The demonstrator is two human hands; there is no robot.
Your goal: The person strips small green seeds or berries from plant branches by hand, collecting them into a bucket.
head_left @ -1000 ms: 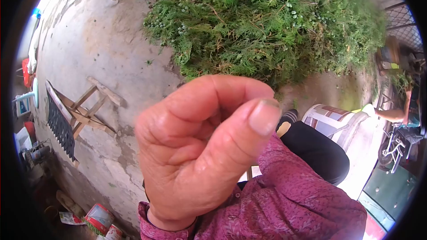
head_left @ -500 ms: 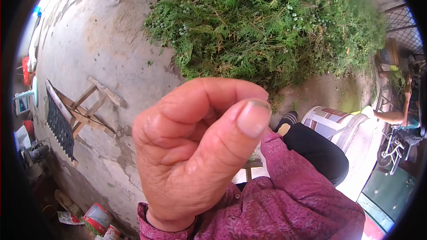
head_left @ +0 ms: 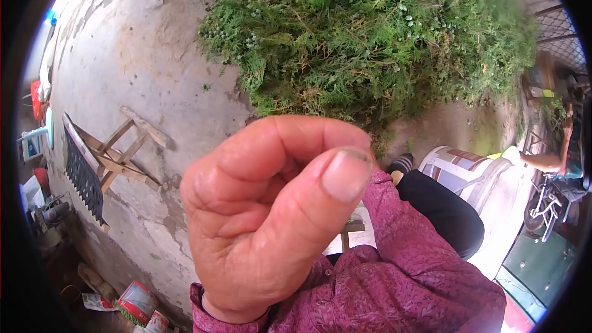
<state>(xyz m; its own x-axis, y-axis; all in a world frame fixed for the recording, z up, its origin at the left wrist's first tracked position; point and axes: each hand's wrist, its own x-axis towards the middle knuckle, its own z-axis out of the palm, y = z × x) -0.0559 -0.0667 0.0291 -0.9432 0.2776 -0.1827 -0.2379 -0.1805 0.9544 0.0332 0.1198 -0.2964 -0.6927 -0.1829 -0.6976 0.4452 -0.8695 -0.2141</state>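
My left hand (head_left: pixel 271 222) is raised close to the camera, filling the middle of the view. Its fingers curl round to the right and the thumb tip presses towards the index finger in a pinch. What lies between them, if anything, cannot be made out. A purple patterned sleeve (head_left: pixel 425 259) covers my right arm, which reaches up behind the left hand; my right hand itself is hidden there. Beyond the hands lies a large heap of green conifer branches (head_left: pixel 345 43), some with pale cones.
A wooden folding stool (head_left: pixel 120 154) with a dark seat lies tipped on the concrete floor (head_left: pixel 166 68). A large white bucket (head_left: pixel 453 169) stands beside my knee. Another person's arm (head_left: pixel 542 160) shows at the right edge. Red-and-white tubs (head_left: pixel 137 302) sit at lower left.
My left hand has shifted slightly down and left, with its pinch unchanged. The surroundings look the same.
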